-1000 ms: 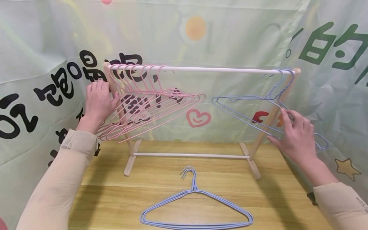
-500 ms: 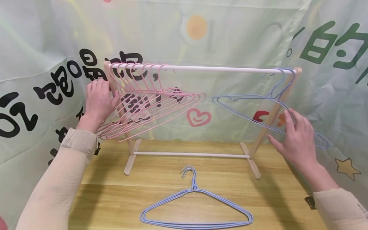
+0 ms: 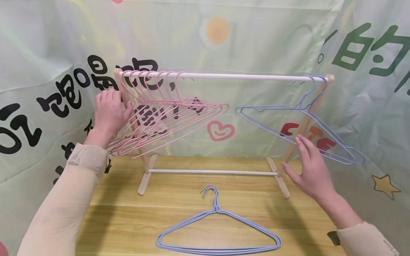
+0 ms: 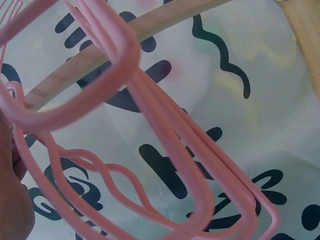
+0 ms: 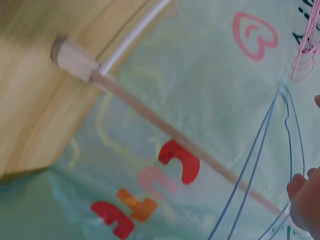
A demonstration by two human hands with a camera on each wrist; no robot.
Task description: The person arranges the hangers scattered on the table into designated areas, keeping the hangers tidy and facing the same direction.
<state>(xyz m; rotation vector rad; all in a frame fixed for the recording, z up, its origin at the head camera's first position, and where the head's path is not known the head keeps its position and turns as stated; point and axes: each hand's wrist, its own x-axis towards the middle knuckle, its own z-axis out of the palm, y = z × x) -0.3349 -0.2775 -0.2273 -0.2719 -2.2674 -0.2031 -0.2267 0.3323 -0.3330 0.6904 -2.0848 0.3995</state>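
In the head view a small wooden clothes rack (image 3: 240,76) with white rods stands on the table. My left hand (image 3: 109,113) grips its left post (image 3: 126,96), thumb in front; the finger ends are partly hidden. Several pink wire hangers (image 3: 192,104) hang beside that hand and loom close in the left wrist view. Two blue hangers (image 3: 272,107) hang at the rod's right end. My right hand (image 3: 312,170), fingers nearly straight and holding nothing, is in front of their lower wires; whether it touches them I cannot tell. Several more blue hangers (image 3: 216,205) lie stacked on the table.
The wooden table (image 3: 179,197) carries the rack's feet, with the stacked hangers in front. A printed cloth (image 3: 262,42) with lettering and drawings hangs behind and at both sides. The rack's lower white rod (image 3: 211,172) runs just above the tabletop.
My right hand has come away from the blue hangers' right shoulder and moved down and left. The hangers still hang in about the same spot. My left hand has stayed put.
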